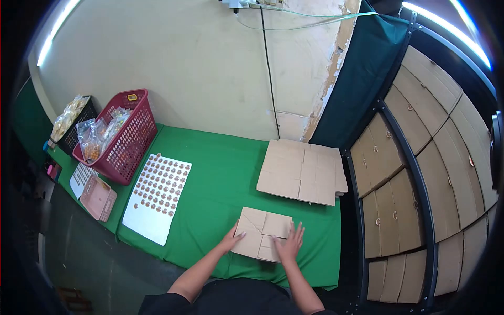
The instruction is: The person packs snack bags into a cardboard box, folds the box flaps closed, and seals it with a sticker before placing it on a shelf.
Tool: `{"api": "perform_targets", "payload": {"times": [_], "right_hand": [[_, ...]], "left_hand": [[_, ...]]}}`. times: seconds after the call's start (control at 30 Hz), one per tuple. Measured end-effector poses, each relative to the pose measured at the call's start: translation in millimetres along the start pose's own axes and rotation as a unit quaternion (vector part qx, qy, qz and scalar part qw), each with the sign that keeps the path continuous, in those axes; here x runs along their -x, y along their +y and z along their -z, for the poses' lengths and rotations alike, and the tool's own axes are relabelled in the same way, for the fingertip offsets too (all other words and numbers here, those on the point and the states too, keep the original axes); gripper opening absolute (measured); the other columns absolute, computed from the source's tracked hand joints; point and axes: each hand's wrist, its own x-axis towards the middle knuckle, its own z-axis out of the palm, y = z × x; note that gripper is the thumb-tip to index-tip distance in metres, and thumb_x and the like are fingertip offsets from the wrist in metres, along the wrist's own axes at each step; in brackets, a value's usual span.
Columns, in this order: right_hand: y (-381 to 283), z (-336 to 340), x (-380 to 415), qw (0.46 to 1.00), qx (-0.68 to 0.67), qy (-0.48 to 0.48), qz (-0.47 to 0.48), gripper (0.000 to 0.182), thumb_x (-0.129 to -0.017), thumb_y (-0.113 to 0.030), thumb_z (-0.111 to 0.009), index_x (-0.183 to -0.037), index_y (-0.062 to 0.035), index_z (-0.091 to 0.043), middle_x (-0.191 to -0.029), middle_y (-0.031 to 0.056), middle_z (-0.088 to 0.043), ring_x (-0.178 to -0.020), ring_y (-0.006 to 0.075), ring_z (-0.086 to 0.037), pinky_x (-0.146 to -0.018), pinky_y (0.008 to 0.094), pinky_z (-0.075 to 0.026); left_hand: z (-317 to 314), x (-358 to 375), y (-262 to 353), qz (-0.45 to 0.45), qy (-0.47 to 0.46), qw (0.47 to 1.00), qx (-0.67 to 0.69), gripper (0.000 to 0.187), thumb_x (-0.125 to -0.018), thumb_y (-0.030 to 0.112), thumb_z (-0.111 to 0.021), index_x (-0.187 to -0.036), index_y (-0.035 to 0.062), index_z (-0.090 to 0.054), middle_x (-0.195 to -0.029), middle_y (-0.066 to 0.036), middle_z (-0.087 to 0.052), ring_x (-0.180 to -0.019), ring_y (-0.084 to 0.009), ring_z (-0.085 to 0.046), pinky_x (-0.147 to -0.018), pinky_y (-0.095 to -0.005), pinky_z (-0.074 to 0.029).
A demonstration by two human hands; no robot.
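Both hands lie flat, fingers spread, pinching nothing: the left hand (231,240) presses the left edge of a flat carton blank (261,233) low in the middle of the frame, and the right hand (290,242) rests on its lower right corner. The open palms look meant to hold the cardboard down against the green counter (220,184) so its flaps stay flat, though that is a judgement. The blank lies directly under and between the two hands, its far edge reaching up past the fingertips.

Up and to the right, well apart from the hands, sits a stack of blanks (303,171), probably kept close for easy reach. Left of centre lies a white sheet (157,197) covered with rows of small round pieces, flat so none roll off. Further left a pink tray (98,197) and a second dotted sheet (83,177) sit near the counter's edge. Beyond them a red basket (123,137) holds filled clear bags, with a black basket (71,123) behind it in the upper left. Along the right side of the frame a dark rack (420,178) carries many folded cartons.
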Motion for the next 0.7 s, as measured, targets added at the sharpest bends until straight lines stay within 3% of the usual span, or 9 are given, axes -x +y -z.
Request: {"api": "perform_targets", "payload": {"times": [0.03, 0.07, 0.17, 0.2, 0.3, 0.47, 0.57, 0.63, 0.7], "right_hand": [[18.1, -29.7, 5.2, 0.981, -0.179, -0.016, -0.068, 0.08, -0.079, -0.045, -0.064, -0.142, -0.011, -0.027, -0.144, 0.018, -0.03, -0.133, 0.0335, -0.028, -0.107, 0.0453, -0.022], [25.6, -46.5, 7.5, 0.926, -0.353, -0.035, -0.131, 0.077, -0.082, -0.042, -0.062, -0.142, -0.0098, -0.026, -0.142, 0.0204, -0.032, -0.13, 0.0356, -0.034, -0.105, 0.0423, -0.029], [13.0, -29.3, 7.1, 0.899, -0.391, -0.082, -0.179, 0.072, -0.086, -0.032, -0.058, -0.143, -0.0083, -0.021, -0.136, 0.0235, -0.041, -0.121, 0.0361, -0.046, -0.099, 0.0367, -0.038], [9.4, -36.2, 3.3, 0.882, -0.446, -0.045, -0.146, 0.066, -0.09, -0.023, -0.054, -0.144, -0.009, -0.019, -0.131, 0.0241, -0.045, -0.117, 0.0341, -0.05, -0.097, 0.036, -0.039], [-8.2, -50.9, 3.9, 0.849, -0.511, -0.068, -0.117, 0.063, -0.091, -0.016, -0.05, -0.144, -0.0095, -0.018, -0.134, 0.0244, -0.043, -0.12, 0.033, -0.048, -0.098, 0.0349, -0.037], [-69.9, -70.4, 15.3, 0.861, -0.502, -0.044, -0.069, 0.065, -0.09, -0.011, -0.05, -0.145, -0.0106, -0.015, -0.139, 0.0241, -0.035, -0.125, 0.0331, -0.041, -0.102, 0.0357, -0.033], [-91.6, -70.8, 22.7, 0.867, -0.494, -0.042, -0.048, 0.068, -0.09, -0.01, -0.049, -0.146, -0.0116, -0.011, -0.143, 0.0255, -0.027, -0.129, 0.0357, -0.035, -0.104, 0.0376, -0.03], [-92.8, -73.6, 23.8, 0.926, -0.368, -0.075, -0.016, 0.068, -0.09, -0.01, -0.048, -0.146, -0.0107, -0.009, -0.145, 0.0237, -0.024, -0.132, 0.0359, -0.03, -0.106, 0.0371, -0.027], [-95.1, -73.4, 20.7, 0.919, -0.385, -0.083, -0.025, 0.067, -0.091, -0.012, -0.048, -0.146, -0.0115, -0.01, -0.145, 0.0231, -0.025, -0.131, 0.0365, -0.031, -0.105, 0.0376, -0.028]], "left_hand": [[0.4, 1.5, -3.9, 0.035, -0.001, 0.999, 0.025, 0.074, -0.09, 0.025, -0.057, -0.146, 0.0079, -0.011, -0.149, -0.015, -0.021, -0.135, -0.0235, -0.024, -0.109, -0.0336, -0.02], [-2.2, 5.5, -2.7, 0.033, 0.008, 0.999, 0.026, 0.074, -0.09, 0.025, -0.057, -0.146, 0.0079, -0.011, -0.149, -0.015, -0.021, -0.135, -0.0235, -0.024, -0.109, -0.0336, -0.02], [-5.0, 14.5, 11.6, 0.02, 0.053, 0.998, 0.029, 0.073, -0.091, 0.025, -0.056, -0.146, 0.0093, -0.011, -0.149, -0.013, -0.022, -0.136, -0.0231, -0.024, -0.109, -0.0333, -0.02], [0.0, 19.8, 16.7, -0.008, 0.053, 0.998, 0.013, 0.071, -0.091, 0.026, -0.055, -0.146, 0.0099, -0.012, -0.149, -0.013, -0.021, -0.136, -0.0225, -0.024, -0.109, -0.033, -0.02], [21.7, 40.5, 32.1, -0.038, 0.092, 0.995, -0.014, 0.066, -0.092, 0.026, -0.052, -0.146, 0.0118, -0.016, -0.148, -0.012, -0.025, -0.134, -0.0217, -0.027, -0.108, -0.0316, -0.022], [75.4, 63.3, 41.9, -0.004, 0.155, 0.988, -0.017, 0.061, -0.092, 0.03, -0.052, -0.144, 0.015, -0.024, -0.144, -0.012, -0.034, -0.129, -0.0214, -0.037, -0.105, -0.0307, -0.028], [101.5, 62.1, 17.4, 0.015, 0.168, 0.98, -0.105, 0.058, -0.091, 0.035, -0.054, -0.142, 0.0184, -0.031, -0.138, -0.012, -0.043, -0.124, -0.0214, -0.043, -0.103, -0.0307, -0.032], [107.0, 63.2, 1.8, 0.056, 0.187, 0.977, -0.088, 0.056, -0.09, 0.039, -0.055, -0.139, 0.0198, -0.037, -0.137, -0.012, -0.045, -0.123, -0.0217, -0.045, -0.102, -0.0313, -0.034], [104.8, 60.5, 3.6, 0.072, 0.212, 0.967, -0.122, 0.055, -0.089, 0.039, -0.055, -0.138, 0.0201, -0.038, -0.136, -0.012, -0.045, -0.123, -0.0223, -0.045, -0.102, -0.0316, -0.034]]}}
